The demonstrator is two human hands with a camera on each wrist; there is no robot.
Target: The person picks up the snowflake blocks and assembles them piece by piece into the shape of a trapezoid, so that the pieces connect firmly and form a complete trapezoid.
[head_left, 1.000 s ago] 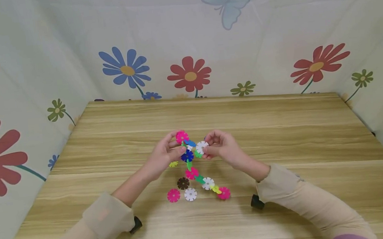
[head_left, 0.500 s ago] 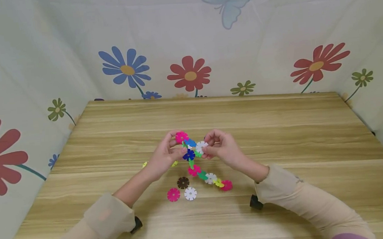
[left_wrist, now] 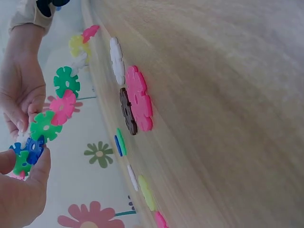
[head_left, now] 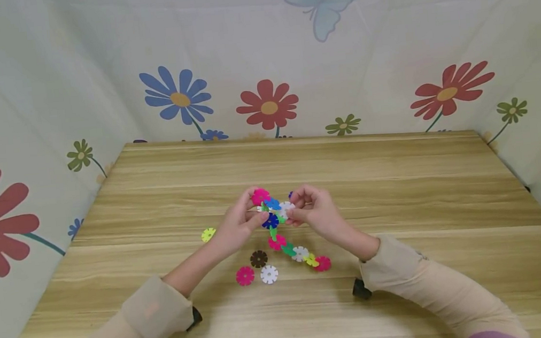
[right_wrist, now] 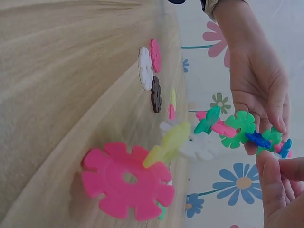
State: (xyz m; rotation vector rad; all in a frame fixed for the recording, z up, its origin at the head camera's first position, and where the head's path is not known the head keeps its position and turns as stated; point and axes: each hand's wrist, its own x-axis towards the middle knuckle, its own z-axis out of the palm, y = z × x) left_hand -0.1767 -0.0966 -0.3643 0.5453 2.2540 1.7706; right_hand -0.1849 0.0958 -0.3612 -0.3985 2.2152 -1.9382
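Observation:
A chain of notched plastic snowflake discs [head_left: 277, 242] in pink, green, white, yellow and blue hangs between the two hands, its tail slanting down to a pink disc [right_wrist: 128, 178] at the end. My left hand [head_left: 236, 223] pinches the chain's upper part by the dark blue disc [head_left: 270, 221], with a pink disc [head_left: 260, 196] at its fingertips. Between thumb and fingers, my right hand [head_left: 322, 215] holds a white disc [head_left: 286, 209] right against the cluster. Where the white disc meets the other discs is partly hidden by the fingers.
Loose on the wooden table [head_left: 387, 180] lie a brown disc [head_left: 259, 259], a pink disc [left_wrist: 138, 97] and a white disc [head_left: 269, 274]. A yellow disc [head_left: 208, 234] lies beside the left forearm. A flower-printed cloth [head_left: 221, 44] stands behind the table.
My left hand has shifted slightly right, closing the gap to the white disc. The chain's tail has swung right, and the yellow disc by the left forearm has come into view.

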